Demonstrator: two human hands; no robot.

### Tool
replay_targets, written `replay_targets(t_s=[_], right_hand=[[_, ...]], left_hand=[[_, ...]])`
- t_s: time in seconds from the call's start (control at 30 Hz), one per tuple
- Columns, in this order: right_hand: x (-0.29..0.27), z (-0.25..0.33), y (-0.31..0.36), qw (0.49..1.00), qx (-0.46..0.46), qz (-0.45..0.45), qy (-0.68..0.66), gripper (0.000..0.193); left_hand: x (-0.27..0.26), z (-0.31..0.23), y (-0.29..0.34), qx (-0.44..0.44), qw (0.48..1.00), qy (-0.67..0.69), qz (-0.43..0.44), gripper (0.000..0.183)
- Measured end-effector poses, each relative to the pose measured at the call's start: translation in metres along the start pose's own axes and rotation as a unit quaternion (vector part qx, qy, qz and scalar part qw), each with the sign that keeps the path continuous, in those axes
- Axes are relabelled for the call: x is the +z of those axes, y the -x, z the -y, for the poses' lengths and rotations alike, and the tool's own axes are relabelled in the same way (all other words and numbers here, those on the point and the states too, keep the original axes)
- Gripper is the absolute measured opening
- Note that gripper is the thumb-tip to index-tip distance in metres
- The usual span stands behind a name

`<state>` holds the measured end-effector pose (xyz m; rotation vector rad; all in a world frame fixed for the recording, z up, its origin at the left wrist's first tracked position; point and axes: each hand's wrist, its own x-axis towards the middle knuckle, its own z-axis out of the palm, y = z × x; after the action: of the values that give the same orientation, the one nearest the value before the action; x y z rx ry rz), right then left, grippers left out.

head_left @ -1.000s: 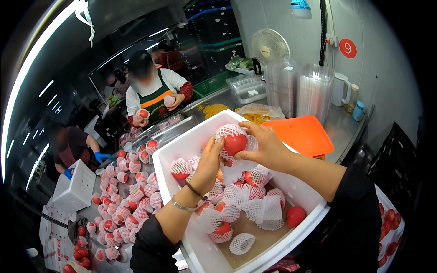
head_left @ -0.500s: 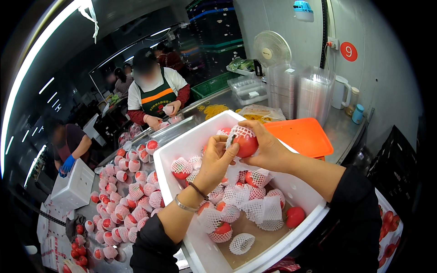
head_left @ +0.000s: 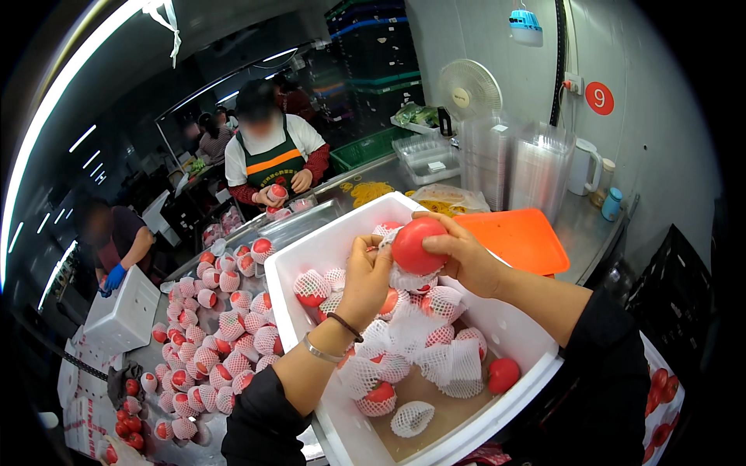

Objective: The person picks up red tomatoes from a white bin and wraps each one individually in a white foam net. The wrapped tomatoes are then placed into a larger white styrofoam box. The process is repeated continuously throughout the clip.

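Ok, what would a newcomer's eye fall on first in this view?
Probably the big bare red fruit in the right hand, above the white foam box, with the left hand close at its left. Next, likely the bright orange tray behind the box, and the heap of net-sleeved fruit spread out to the box's left.

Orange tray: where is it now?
In the head view, the orange tray sits right of centre, between the large white foam box and the stacked clear containers.
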<state>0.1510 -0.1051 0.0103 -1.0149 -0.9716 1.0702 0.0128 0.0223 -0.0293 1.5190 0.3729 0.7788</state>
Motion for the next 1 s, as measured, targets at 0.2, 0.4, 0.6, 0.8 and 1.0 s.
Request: replay_targets(t_s=[0.2,0.4,0.6,0.8,1.0], right_hand=[[-0.008,-0.005,-0.008,0.998,0.018,-0.015,-0.063,0.061],[-0.016,-0.014,-0.011,0.998,0.052,-0.015,0.026,0.070],[-0.014,-0.014,-0.007,0.990,0.031,0.018,0.133,0.067],[0.004,-0.002,0.006,0.942,-0.034,-0.006,0.335,0.067],[-0.005,-0.012,0.000,0.898,-0.124,0.000,0.422,0.072]], left_hand=[[-0.001,-0.004,0.003,0.061,0.993,-0.042,0.092,0.051],[0.005,-0.008,0.007,0.037,0.989,0.005,0.145,0.058],[-0.001,-0.010,0.003,-0.093,0.975,0.135,0.148,0.051],[-0.001,-0.016,0.003,-0.160,0.968,0.181,0.071,0.059],[0.007,-0.021,0.004,-0.149,0.978,0.123,0.071,0.076]])
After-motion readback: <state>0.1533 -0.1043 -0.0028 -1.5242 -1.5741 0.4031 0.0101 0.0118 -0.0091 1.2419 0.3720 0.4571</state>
